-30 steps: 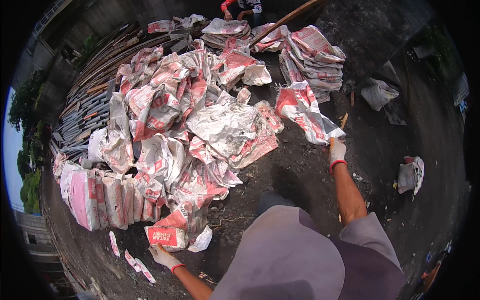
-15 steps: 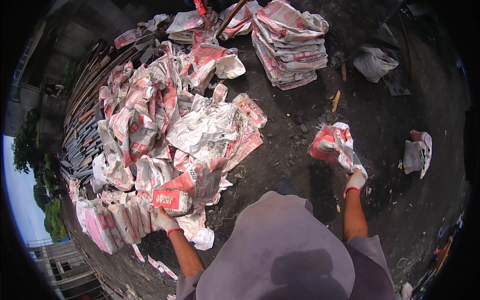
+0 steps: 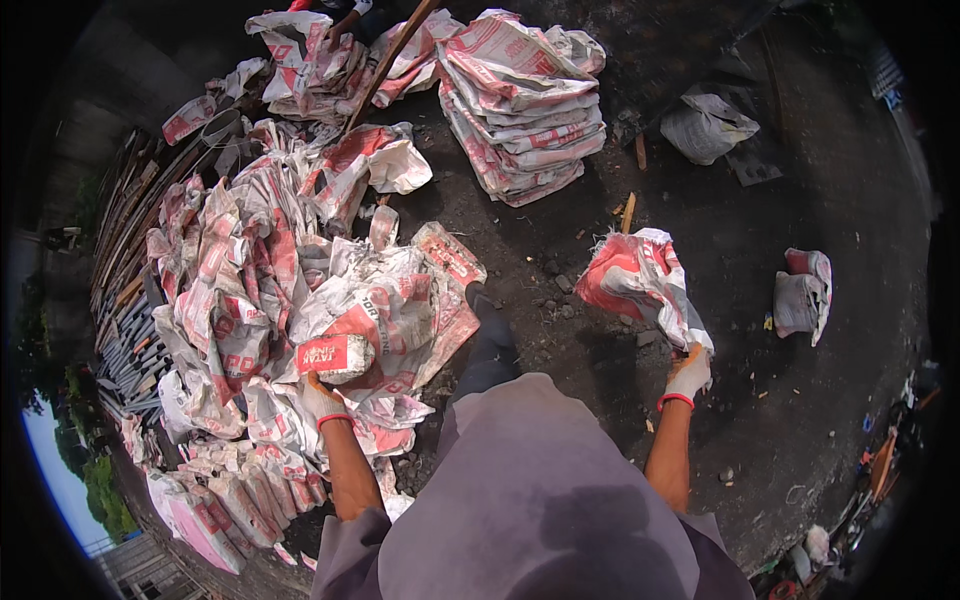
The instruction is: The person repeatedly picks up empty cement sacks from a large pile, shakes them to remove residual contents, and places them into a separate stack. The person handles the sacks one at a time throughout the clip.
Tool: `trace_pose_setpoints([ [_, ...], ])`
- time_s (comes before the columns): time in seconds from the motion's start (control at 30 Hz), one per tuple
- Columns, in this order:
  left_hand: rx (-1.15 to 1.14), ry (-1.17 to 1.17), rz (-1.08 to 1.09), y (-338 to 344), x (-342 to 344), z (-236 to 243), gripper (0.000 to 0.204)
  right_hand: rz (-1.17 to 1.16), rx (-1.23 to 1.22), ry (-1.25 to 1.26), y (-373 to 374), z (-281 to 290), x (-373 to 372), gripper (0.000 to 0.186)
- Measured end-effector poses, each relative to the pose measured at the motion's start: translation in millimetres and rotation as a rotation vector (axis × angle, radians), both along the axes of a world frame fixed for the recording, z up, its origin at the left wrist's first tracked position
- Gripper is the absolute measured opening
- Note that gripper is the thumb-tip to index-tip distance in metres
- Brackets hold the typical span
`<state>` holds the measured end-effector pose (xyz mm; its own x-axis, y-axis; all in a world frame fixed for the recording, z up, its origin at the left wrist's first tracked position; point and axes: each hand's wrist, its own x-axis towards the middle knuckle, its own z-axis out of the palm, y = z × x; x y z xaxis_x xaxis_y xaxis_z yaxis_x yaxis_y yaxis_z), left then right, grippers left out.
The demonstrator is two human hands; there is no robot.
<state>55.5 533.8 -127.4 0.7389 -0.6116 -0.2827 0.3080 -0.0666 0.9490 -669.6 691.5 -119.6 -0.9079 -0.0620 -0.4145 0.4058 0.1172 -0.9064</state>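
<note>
My left hand point(image 3: 323, 400), in a white glove with a red cuff, grips the folded, red-labelled end point(image 3: 335, 355) of a dusty cement sack that lies over the loose pile of torn red-and-white sacks point(image 3: 240, 270). My right hand point(image 3: 687, 375), gloved alike, is closed on the near corner of a crumpled red-and-white sack point(image 3: 630, 275), which hangs over the dark dirt ground. My dark-clad leg point(image 3: 485, 330) reaches to the pile's right edge.
A tall stack of flattened sacks point(image 3: 520, 130) stands behind. Another person's hand point(image 3: 345, 25) is among sacks at the top, near a wooden stick point(image 3: 390, 65). Planks and pipes point(image 3: 140, 300) lie left; a bundled sack point(image 3: 800, 295) and a pale sack point(image 3: 705, 130) lie right.
The sack in my right hand has swung down and bunched up. My left hand has risen with its sack end onto the pile. The view has shifted, and my foot has stepped forward.
</note>
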Motion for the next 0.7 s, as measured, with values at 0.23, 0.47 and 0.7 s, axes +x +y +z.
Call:
trace_pose_setpoints([
  [0.23,0.222,-0.101,-0.001,-153.2,-72.8,-30.6,0.028,0.229,0.100,0.512,-111.2,116.8,15.4,0.028],
  [0.47,0.373,-0.557,-0.179,-282.1,-74.6,-39.2,0.022,-0.003,-0.267,0.407,-244.9,222.2,4.9,0.010],
  [0.7,0.241,-0.152,-0.707,-404.5,-96.5,-39.2,0.019,0.036,-0.462,0.436,-360.2,299.7,-8.3,0.021],
])
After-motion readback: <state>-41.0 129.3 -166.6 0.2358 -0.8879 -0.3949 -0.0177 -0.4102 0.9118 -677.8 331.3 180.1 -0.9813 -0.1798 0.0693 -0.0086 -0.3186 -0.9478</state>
